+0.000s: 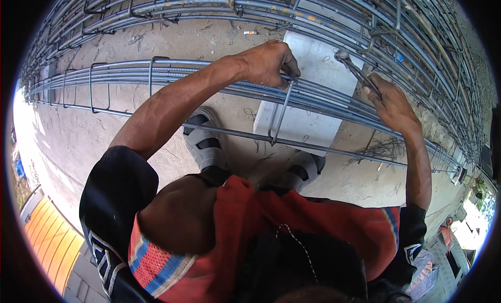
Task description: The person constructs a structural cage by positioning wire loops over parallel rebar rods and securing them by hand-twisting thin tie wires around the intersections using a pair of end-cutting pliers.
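A long cage of steel reinforcing bars (pixel 334 102) crosses in front of me, with square wire stirrups around it. My left hand (pixel 271 64) is closed at the top corner of one stirrup (pixel 282 107), thumb and fingers pinched together. What lies between those fingertips is too small to make out. My right hand (pixel 392 104) grips the handles of end-cutting pincers (pixel 357 71). Their head points up and left, above the bars and apart from the left hand.
A pale concrete block (pixel 308 58) lies beneath the bars. Beyond it, more bar cages (pixel 203 4) curve along the far and right sides. Loose tie wires (pixel 378 149) are heaped on the floor at right. My sandalled feet (pixel 206 138) stand close to the cage's near bar.
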{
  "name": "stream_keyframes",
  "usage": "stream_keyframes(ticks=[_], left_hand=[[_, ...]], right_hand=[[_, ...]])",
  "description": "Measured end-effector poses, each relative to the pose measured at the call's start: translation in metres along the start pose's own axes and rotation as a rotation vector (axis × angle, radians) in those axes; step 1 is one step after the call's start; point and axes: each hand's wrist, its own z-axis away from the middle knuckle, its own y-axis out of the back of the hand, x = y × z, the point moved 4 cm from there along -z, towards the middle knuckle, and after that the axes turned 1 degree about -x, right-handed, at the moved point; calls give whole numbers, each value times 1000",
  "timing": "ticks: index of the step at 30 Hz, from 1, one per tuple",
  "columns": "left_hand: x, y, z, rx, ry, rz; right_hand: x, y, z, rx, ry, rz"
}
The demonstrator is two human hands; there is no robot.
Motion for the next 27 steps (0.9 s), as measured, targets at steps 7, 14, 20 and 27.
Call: stream_keyframes(ticks=[7, 14, 20, 27], left_hand=[[-1, 2, 9, -10, 58, -21], [-6, 1, 4, -34, 26, -22], [-2, 2, 1, -49, -21, -24], [0, 1, -3, -48, -77, -50]], right_hand=[[-1, 18, 26, -627, -357, -937], [-12, 52, 48, -485, -467, -1145], [-10, 34, 62, -529, -800, -764], [-5, 3, 75, -425, -800, -903]])
